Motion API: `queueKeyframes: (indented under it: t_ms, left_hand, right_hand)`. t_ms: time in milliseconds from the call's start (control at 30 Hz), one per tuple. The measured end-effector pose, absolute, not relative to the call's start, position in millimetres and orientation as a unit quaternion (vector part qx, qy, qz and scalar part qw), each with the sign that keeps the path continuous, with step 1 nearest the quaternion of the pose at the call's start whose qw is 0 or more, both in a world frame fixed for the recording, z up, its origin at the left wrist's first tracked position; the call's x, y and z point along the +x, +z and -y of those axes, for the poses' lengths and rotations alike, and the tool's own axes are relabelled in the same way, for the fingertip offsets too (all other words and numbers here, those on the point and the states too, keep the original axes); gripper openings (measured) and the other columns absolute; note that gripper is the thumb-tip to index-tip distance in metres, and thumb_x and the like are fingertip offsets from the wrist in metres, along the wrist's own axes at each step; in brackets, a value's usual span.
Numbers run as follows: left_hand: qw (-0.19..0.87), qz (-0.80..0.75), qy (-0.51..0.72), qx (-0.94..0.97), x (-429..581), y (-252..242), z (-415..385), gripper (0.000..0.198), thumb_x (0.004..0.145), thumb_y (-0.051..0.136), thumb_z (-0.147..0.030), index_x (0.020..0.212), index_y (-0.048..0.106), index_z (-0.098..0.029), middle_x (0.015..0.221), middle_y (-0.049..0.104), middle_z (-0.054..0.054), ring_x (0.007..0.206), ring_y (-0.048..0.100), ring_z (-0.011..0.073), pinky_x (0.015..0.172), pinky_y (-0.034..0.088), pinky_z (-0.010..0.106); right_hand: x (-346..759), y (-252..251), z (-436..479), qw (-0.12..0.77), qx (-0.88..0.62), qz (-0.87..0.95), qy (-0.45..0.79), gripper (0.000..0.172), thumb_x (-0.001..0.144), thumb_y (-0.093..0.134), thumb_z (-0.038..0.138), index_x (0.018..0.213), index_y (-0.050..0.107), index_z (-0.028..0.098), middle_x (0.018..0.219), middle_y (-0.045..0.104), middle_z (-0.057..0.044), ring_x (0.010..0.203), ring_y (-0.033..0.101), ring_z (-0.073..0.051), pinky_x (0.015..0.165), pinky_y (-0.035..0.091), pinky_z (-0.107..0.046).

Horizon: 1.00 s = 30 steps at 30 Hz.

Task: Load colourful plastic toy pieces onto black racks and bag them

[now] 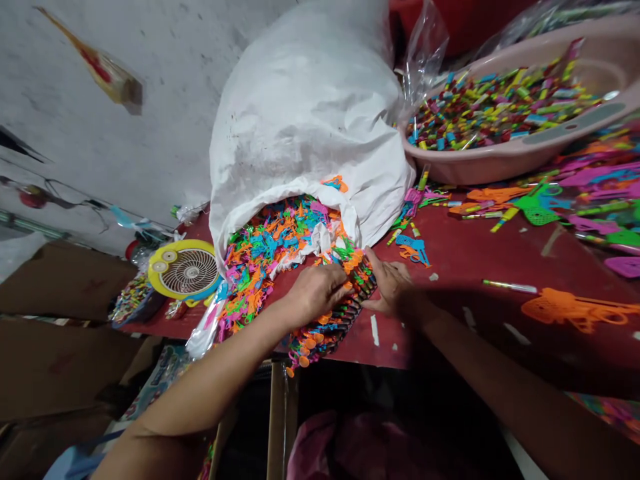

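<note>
A neat row of small coloured plastic toys with dark tube-like ends (345,317) lies along the table's front edge. My left hand (320,290) is over its left side, fingers curled together; whatever they hold is hidden. Against the row's right side rests my right hand (393,283), its thumb and fingers apart. Just behind, loose orange, green, blue and pink plastic pieces (270,237) spill from the mouth of a big white sack (305,113).
A pink basin (470,167) of small coloured tubes stands at back right. Blue and orange toy guns (414,248) and an orange toy with a tube (565,310) lie on the red table (450,267). A yellow fan (185,270) stands left, near cardboard boxes (60,280).
</note>
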<state>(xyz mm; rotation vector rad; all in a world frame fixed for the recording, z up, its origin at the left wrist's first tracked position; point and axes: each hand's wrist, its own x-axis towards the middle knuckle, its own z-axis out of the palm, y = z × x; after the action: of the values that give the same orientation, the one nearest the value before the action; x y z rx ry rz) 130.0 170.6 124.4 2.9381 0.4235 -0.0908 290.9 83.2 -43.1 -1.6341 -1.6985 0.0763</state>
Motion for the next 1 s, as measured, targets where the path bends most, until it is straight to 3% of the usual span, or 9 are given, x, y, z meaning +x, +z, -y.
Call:
queueKeyframes:
  t_ms: [300,433,533,667,767,867,1000]
  left_hand:
    - [0.15,-0.186,0.001,0.971,130.3,127.8,-162.7,0.026,0.093,0.057,-0.035,0.078,0.064,-0.016,0.074,0.061,0.001,0.066,0.053,0.0118,0.061,0.038,0.023]
    - [0.172,-0.215,0.157,0.948,111.3,142.4,-164.3,0.027,0.091,0.059,-0.043,0.095,0.07,-0.019,0.088,0.07,0.005,0.081,0.062,0.0157,0.074,0.046,0.027]
    - [0.214,-0.335,0.3,0.867,78.0,139.2,-184.3,0.035,0.089,0.059,-0.05,0.09,0.072,-0.018,0.09,0.072,0.006,0.085,0.064,0.0179,0.08,0.048,0.031]
    - [0.457,-0.481,0.303,0.685,34.2,104.9,-204.4,0.052,0.083,0.06,-0.062,0.099,0.07,-0.013,0.105,0.074,0.012,0.098,0.067,0.0225,0.086,0.052,0.035]
    - [0.657,-0.471,0.22,0.546,22.8,75.9,-193.6,0.055,0.086,0.055,-0.063,0.105,0.069,-0.013,0.11,0.074,0.014,0.105,0.068,0.0252,0.091,0.053,0.037]
    - [0.791,-0.415,0.171,0.416,28.6,58.4,-169.0,0.057,0.09,0.051,-0.061,0.114,0.067,-0.012,0.109,0.075,0.014,0.11,0.068,0.0277,0.101,0.05,0.041]
    - [0.867,-0.325,0.173,0.336,50.6,44.5,-130.7,0.063,0.091,0.047,-0.062,0.127,0.061,-0.012,0.117,0.072,0.013,0.119,0.063,0.0297,0.113,0.04,0.047]
  right_hand:
    - [295.6,-32.9,-79.5,0.397,-0.622,0.67,0.083,0.116,0.078,0.07,0.042,0.156,-0.011,0.016,0.133,0.056,-0.019,0.123,0.053,-0.033,0.104,0.035,-0.049]
    - [296.9,-29.6,-78.0,0.401,-0.616,0.667,0.117,0.116,0.077,0.071,0.041,0.157,-0.01,0.021,0.142,0.049,-0.019,0.132,0.047,-0.034,0.107,0.034,-0.052]
    - [294.5,-33.7,-74.6,0.418,-0.621,0.649,0.139,0.112,0.078,0.069,0.035,0.157,-0.01,0.023,0.15,0.041,-0.019,0.138,0.04,-0.033,0.11,0.034,-0.053]
    - [282.8,-48.6,-60.8,0.463,-0.664,0.576,0.116,0.101,0.079,0.061,0.024,0.158,-0.001,0.024,0.158,0.029,-0.016,0.145,0.031,-0.03,0.114,0.034,-0.053]
    - [259.9,-58.3,-42.3,0.525,-0.698,0.478,0.093,0.081,0.084,0.05,0.024,0.157,0.016,0.023,0.154,0.037,-0.014,0.143,0.035,-0.029,0.115,0.034,-0.054]
    - [224.2,-57.9,-22.9,0.602,-0.686,0.378,0.155,0.066,0.091,0.045,0.036,0.153,0.032,0.018,0.152,0.041,-0.014,0.141,0.038,-0.028,0.117,0.031,-0.051]
    - [189.0,-41.7,-10.4,0.679,-0.594,0.314,0.295,0.066,0.094,0.042,0.054,0.151,0.038,0.021,0.157,0.036,-0.007,0.146,0.03,-0.023,0.121,0.024,-0.044]
